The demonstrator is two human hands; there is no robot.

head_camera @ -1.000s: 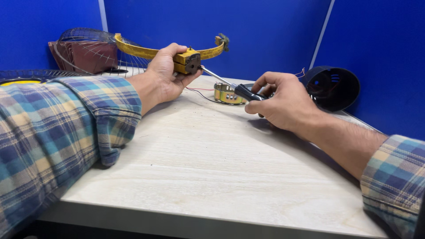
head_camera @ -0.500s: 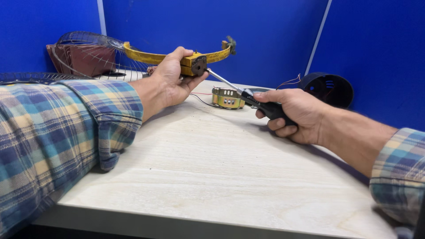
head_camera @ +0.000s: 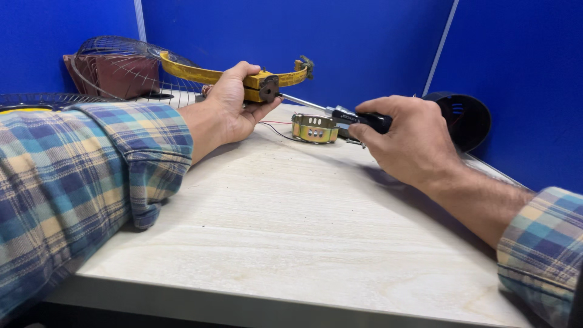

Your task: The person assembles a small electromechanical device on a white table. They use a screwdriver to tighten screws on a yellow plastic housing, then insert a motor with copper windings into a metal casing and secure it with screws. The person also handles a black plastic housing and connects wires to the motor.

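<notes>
Since the earlier frame, right hand [head_camera: 408, 141], closed on the screwdriver [head_camera: 340, 113], has driven its tip into the yellow bracket [head_camera: 255, 83], which left hand [head_camera: 234, 100] grips steady above the table [head_camera: 291, 231].

Left hand [head_camera: 234, 106] grips yellow band [head_camera: 200, 74] (screwdriver [head_camera: 358, 117] in right hand [head_camera: 407, 143]).

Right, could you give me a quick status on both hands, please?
Left hand grips yellow curved band. Right hand holds screwdriver, tip at the band's clamp. Small metal motor part on table just below.
</notes>
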